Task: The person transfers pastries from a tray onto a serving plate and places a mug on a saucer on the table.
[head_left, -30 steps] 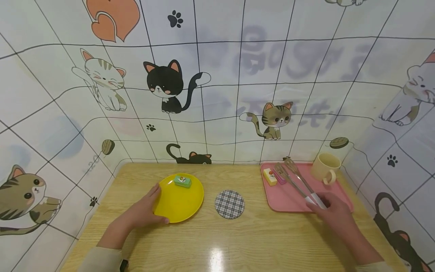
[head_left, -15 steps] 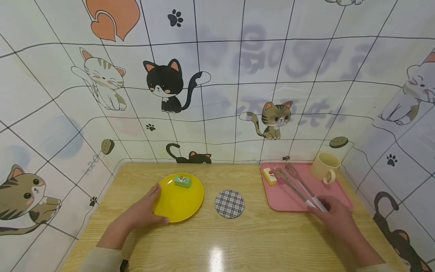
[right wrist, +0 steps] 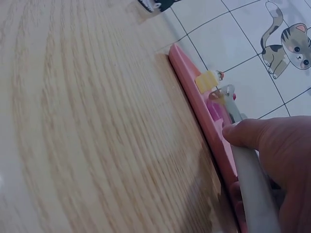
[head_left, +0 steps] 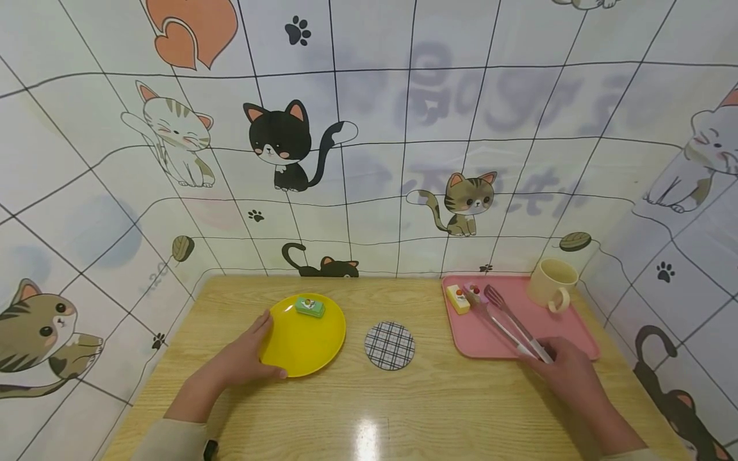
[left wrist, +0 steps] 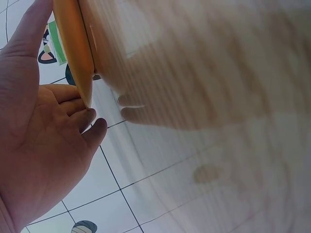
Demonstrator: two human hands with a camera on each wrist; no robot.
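My left hand [head_left: 242, 355] holds the left side of a yellow plate [head_left: 305, 346], fingers at its left rim and thumb at the near edge. On that plate sits a small green block [head_left: 310, 307] with a picture on top. My right hand [head_left: 567, 371] grips metal tongs [head_left: 519, 326] by their pale handles; the arms are spread. The tong tips reach over a pink tray [head_left: 490, 342], one on each side of a small pink block [head_left: 475, 291], partly hidden. Whether they touch it I cannot tell. Beside it lies a yellow block [head_left: 458, 299], also in the right wrist view.
A cream mug [head_left: 553, 283] stands at the tray's back right corner. Between plate and tray lies a round checked coaster [head_left: 389, 346]. The wooden table [head_left: 369, 410] meets a cat-printed sheet [head_left: 375, 160] at the back and sides.
The tongs' tips have shifted so that the pink block now shows between them; my right hand has moved slightly down. My left hand and the plate have stayed still.
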